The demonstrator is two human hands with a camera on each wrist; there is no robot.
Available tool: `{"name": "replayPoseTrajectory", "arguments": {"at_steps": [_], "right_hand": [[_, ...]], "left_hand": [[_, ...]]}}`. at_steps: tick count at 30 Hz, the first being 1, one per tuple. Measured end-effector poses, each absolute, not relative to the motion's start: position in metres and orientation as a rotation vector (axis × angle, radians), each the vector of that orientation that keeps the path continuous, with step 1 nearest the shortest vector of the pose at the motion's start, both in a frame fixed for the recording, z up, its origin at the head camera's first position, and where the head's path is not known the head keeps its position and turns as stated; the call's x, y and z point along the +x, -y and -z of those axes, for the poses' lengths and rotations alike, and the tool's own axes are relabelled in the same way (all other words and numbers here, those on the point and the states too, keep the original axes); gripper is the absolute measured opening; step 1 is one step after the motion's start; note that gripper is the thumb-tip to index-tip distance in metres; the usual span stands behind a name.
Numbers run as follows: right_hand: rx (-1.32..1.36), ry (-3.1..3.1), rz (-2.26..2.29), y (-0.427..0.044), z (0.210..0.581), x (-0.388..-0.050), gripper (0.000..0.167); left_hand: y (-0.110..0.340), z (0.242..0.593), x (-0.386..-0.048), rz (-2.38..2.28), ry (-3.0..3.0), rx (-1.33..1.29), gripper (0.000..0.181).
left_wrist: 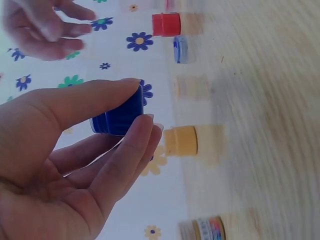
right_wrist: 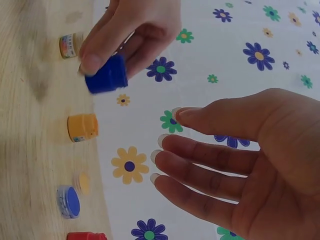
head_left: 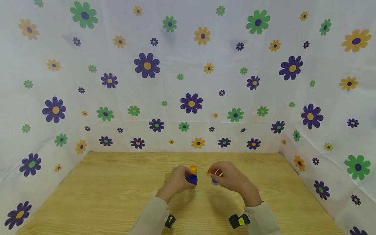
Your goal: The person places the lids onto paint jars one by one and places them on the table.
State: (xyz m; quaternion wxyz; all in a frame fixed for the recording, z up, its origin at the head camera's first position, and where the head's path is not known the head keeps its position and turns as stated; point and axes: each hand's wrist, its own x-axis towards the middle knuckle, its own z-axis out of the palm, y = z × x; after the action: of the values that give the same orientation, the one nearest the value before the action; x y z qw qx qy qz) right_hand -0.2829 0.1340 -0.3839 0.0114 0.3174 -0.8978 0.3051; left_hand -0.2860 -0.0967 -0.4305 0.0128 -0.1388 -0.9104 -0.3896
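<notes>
Cream sleeves (head_left: 148, 217) come nearest the camera, each with a black wrist device (head_left: 169, 221) at the cuff, and beyond them two bare hands work over a wood-grain table (head_left: 117, 195). The left hand (head_left: 177, 179) pinches a small blue jar (head_left: 193, 179) between thumb and fingers, holding it above the tabletop, its threaded neck upward and apparently bare. The right hand (head_left: 230, 176) holds nothing; its fingers bend only slightly, and a clear gap separates them from the thumb.

On the table, an orange jar (right_wrist: 82, 127) stands upright just beyond the blue one. To its right lie an orange lid (right_wrist: 83, 183) and a blue lid (right_wrist: 72, 202), close beside each other, and past them a red jar (left_wrist: 167, 24), which the right hand seems to hide in the head view. Left of the orange jar stands a yellowish labelled jar (left_wrist: 207, 230), partly covered by the left hand in that same view.

Judging from how things lie, the work is partway along: the blue and orange jars look uncapped, with neither lid on its jar, and the blue jar is not set down. Whether the red and labelled jars are closed cannot be told.
</notes>
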Motion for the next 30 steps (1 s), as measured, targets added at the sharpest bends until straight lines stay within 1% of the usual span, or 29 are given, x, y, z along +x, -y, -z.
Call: {"name": "replayPoseTrajectory", "arguments": {"at_steps": [6, 13, 21, 30], "right_hand": [[0.934, 2.862, -0.869, -0.124, 0.391, -0.284, 0.013], [0.971, 2.872, -0.737, -0.120, 0.408, -0.297, 0.015], [0.886, 3.008, -0.627, -0.113, 0.434, -0.313, 0.017], [0.842, 3.046, -0.584, -0.100, 0.439, -0.318, 0.024]], "left_hand": [[0.114, 0.423, -0.268, 1.234, 2.852, -0.475, 0.027], [0.126, 0.420, -0.256, 1.326, 2.868, -0.494, 0.026], [0.131, 0.422, -0.249, 1.389, 2.871, -0.512, 0.027], [0.133, 0.420, -0.247, 1.399, 2.872, -0.496, 0.028]]}}
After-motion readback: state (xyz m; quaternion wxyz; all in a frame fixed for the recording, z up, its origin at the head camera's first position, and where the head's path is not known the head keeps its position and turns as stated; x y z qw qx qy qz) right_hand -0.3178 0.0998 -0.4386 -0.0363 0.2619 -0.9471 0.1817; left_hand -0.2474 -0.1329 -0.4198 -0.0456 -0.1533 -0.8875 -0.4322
